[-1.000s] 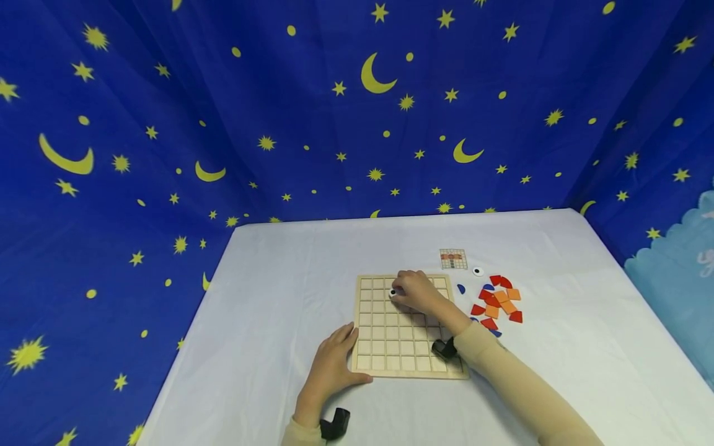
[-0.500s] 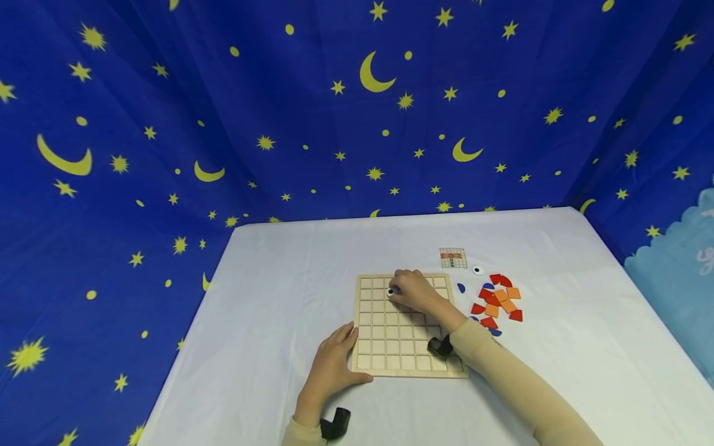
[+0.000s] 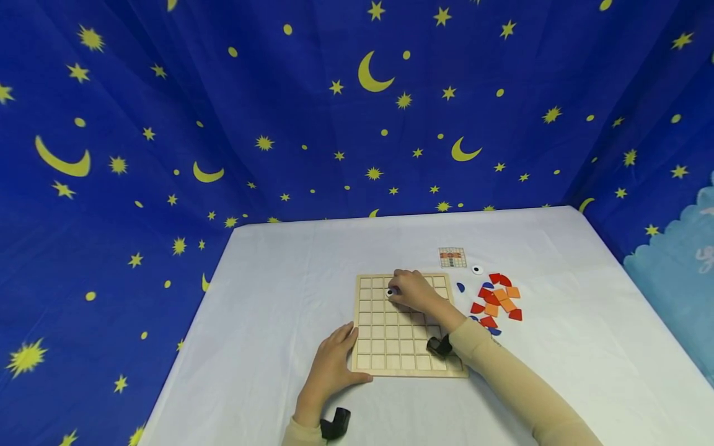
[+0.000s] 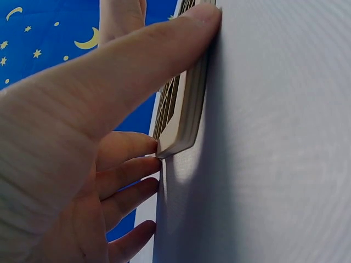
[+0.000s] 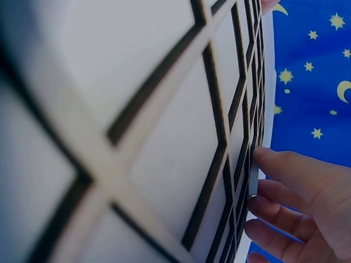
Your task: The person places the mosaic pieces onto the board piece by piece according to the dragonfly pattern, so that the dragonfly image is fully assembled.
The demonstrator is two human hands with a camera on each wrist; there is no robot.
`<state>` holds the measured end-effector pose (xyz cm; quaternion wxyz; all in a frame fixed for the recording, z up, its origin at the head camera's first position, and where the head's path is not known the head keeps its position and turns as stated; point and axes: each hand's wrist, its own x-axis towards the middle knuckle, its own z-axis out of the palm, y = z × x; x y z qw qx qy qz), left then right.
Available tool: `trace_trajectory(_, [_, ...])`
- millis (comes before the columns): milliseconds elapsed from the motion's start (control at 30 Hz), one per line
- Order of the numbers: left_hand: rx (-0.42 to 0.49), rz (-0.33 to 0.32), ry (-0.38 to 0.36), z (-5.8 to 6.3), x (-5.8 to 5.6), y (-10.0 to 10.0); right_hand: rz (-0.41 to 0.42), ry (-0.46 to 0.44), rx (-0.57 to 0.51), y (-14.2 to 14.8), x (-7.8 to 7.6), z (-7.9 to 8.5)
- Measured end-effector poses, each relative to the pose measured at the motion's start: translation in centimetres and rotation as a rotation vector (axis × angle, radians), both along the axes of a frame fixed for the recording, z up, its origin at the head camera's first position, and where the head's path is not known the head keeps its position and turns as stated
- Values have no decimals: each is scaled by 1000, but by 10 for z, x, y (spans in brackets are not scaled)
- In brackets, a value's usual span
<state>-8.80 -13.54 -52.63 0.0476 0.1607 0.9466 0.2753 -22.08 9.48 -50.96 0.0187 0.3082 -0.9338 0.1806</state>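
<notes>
A wooden board [image 3: 357,311] with a grid of square cells lies on the white table. In the head view my right hand [image 3: 414,291] pinches a white disc with a black dot [image 3: 390,292] over the board's upper cells; in the right wrist view the thin disc [image 5: 253,182] shows edge-on between thumb and fingers, close to the grid. Whether it rests in a cell I cannot tell. My left hand [image 3: 329,364] lies at the board's near left corner, its thumb against the near edge. Spread fingertips touch the left side in the left wrist view.
Right of the board lie loose red pieces [image 3: 515,314], orange squares [image 3: 512,292] and blue half-rounds [image 3: 460,287]. A second dotted white disc [image 3: 476,270] lies near a small patterned card [image 3: 452,257]. A blue star-printed curtain [image 3: 312,124] surrounds the table.
My right hand has shifted slightly left with the disc over the board, then held almost still. My left hand and the loose pieces have stayed in place.
</notes>
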Motion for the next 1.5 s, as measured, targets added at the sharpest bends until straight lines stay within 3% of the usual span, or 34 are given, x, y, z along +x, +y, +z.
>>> trace_trajectory(1233, [10,-3,-11,2,0,0,-56,-57,-8,1,-2,1])
trace_trajectory(1500, [7,-1,-7,2,1,0,-19,6,28,1,1,3])
